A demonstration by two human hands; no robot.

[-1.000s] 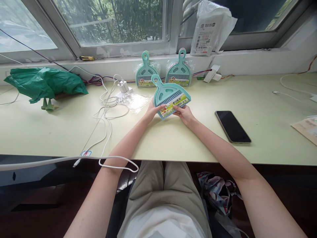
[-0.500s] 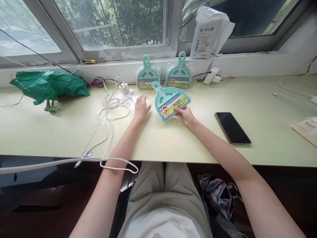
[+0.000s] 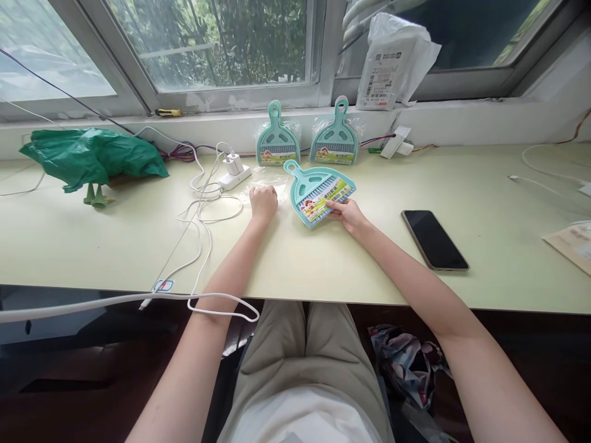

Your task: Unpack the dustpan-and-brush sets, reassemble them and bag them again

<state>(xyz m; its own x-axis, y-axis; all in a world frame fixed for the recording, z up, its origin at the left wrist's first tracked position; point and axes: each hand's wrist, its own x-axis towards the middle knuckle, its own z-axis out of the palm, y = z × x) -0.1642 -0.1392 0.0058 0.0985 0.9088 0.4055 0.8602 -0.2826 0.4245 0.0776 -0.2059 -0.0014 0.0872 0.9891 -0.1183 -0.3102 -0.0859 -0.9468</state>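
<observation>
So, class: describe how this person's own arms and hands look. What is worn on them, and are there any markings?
Both arms are bare from hand to upper arm, with no sleeves in view. The left hand and right hand wear no gloves, and no rings, watch or bracelets can be seen. No markings are visible. The fingernails are too small to judge.

Glossy plastic dustpan; seemingly matt tabletop.
</observation>
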